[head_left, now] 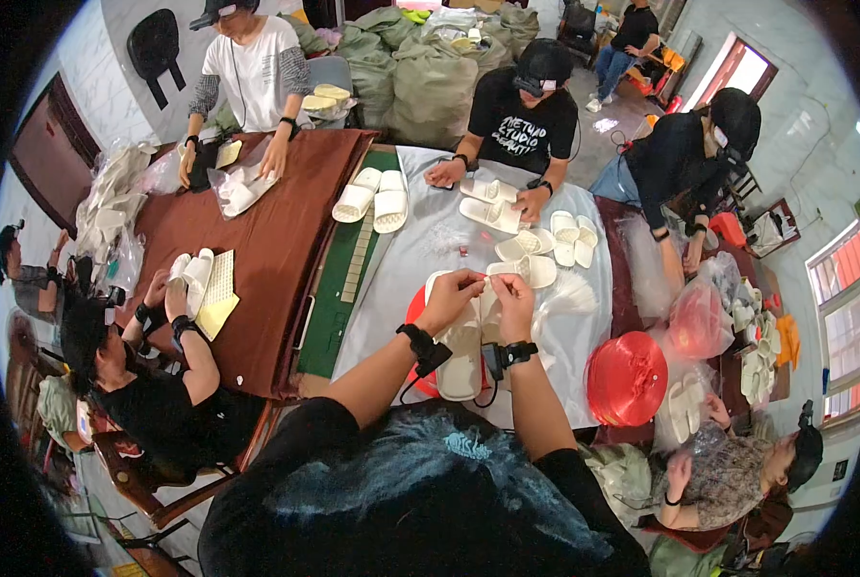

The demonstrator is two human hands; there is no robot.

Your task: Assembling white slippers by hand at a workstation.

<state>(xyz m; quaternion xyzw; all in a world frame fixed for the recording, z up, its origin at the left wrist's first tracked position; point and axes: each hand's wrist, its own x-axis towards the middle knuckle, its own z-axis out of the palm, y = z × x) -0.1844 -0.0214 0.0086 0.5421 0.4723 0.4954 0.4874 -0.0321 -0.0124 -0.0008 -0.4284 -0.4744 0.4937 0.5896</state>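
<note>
My left hand and my right hand meet fingertip to fingertip over the light-covered table, both pinched closed. What they pinch is too small to make out. Right below them lies a pair of cream slippers, partly covered by my hands and wrist straps. Under the slippers a red round item shows at the edge. Just beyond my hands are more cream slippers. Beside my right hand lies a bundle of whitish, clear strands.
A large red roll sits right of my right forearm. Across the table a person handles slippers. Another slipper pair rests by the green strip. A brown table adjoins at left, with co-workers around it. Stuffed sacks stand behind.
</note>
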